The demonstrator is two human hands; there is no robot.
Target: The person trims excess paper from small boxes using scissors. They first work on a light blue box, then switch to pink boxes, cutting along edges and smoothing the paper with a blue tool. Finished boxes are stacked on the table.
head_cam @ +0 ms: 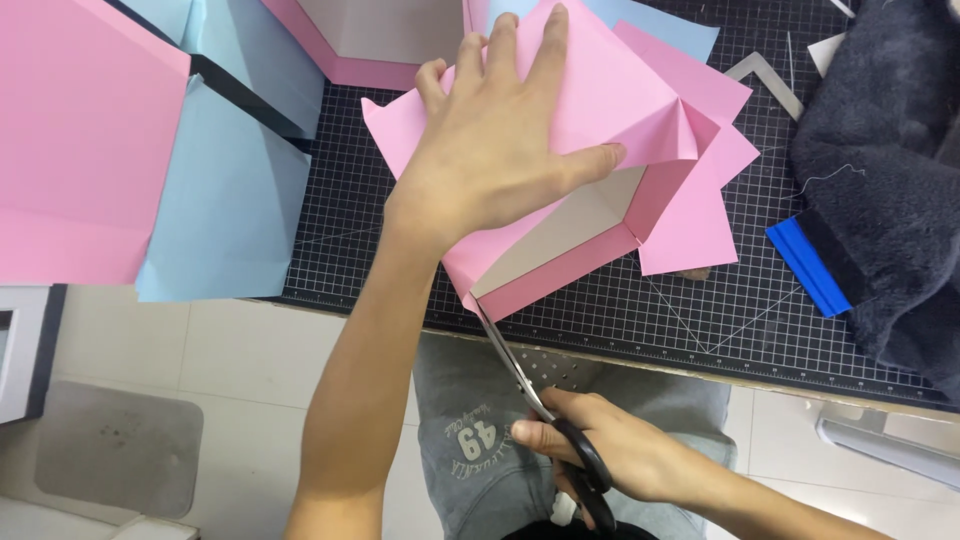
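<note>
Clearly the folded pink paper (600, 150) is light, thin and easily creased; the left hand (500, 150) lies spread flat on it, while the right hand (610, 455), below, grips black-handled scissors (545, 410) at its lower corner.

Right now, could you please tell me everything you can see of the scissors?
The scissors have black loop handles and slim, silvery metal blades. The right hand grips the handles below the table edge, over the person's lap. The blades angle up and left, their tips meeting the lower corner of the folded pink paper, which the left hand presses flat on the black gridded cutting mat.
</note>
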